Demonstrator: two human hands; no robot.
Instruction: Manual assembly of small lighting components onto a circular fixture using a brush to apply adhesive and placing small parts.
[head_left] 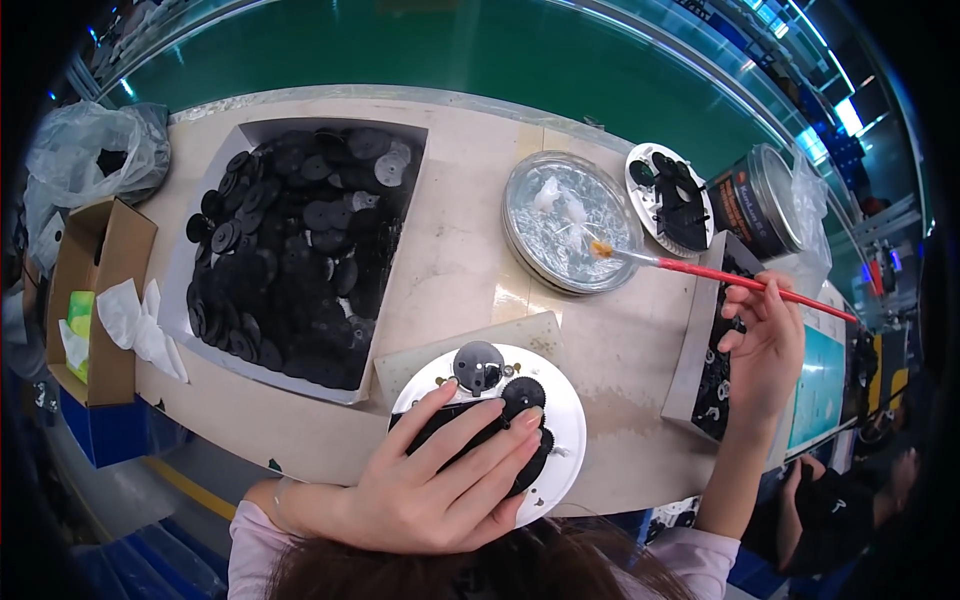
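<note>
My left hand (440,480) lies across a round white plate (568,420) fitted with black gears (523,397), its fingers curled over the dark parts and holding it near the table's front edge. Between the thumb and fingers of my right hand (765,340) is a thin red-handled paintbrush (700,270). The brush's yellowish bristles point left, over a round, shallow dish (520,225). Whitish clumps of a grease-like substance (560,205) sit on the dish's crinkled clear lining. I cannot tell whether the bristles touch it.
To the left, a white tray (400,255) is heaped with black gears. Another white plate with black parts (672,200) lies beside a large tin (755,205). A box of small parts (690,360) stands at the right. A cardboard box (118,260) holds tissues. A person's arm (795,510) shows lower right.
</note>
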